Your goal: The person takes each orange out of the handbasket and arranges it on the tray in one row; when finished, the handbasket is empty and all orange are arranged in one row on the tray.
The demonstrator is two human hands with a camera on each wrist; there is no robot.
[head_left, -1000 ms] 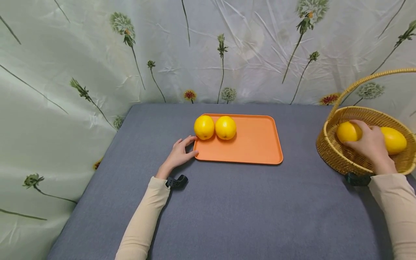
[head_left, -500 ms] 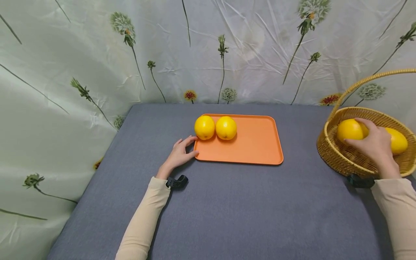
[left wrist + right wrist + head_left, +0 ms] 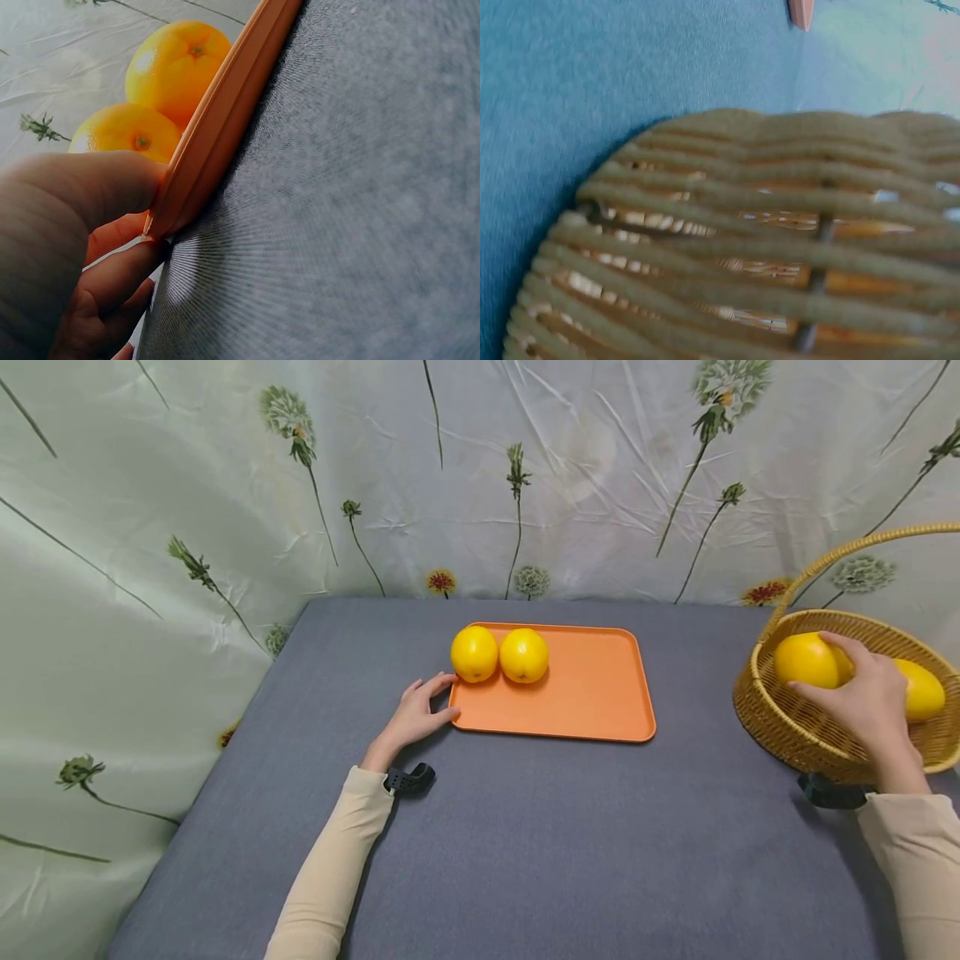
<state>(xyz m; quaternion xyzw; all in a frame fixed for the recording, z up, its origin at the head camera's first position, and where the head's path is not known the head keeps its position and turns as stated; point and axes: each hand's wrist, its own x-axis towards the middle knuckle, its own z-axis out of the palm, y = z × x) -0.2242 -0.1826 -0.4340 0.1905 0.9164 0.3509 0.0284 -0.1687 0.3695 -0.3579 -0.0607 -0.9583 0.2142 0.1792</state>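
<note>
My right hand grips an orange between thumb and fingers, inside the mouth of a wicker basket. Another yellow-orange fruit, rounded and partly covered by the hand, lies deeper in the basket. In the right wrist view the woven wall fills the lower half and hides the hand. At the orange tray, my left hand holds the left end, thumb at the near corner and fingers along the rim. Two oranges sit side by side on the tray's left part.
The basket's tall arched handle rises over its opening. Grey-blue cloth covers the table, and a flower-printed curtain hangs along the back and left. A dark strap circles the left wrist.
My right hand has shifted slightly, and the orange it grips shows larger and a little higher in the basket. The left hand and the two tray oranges have stayed put.
</note>
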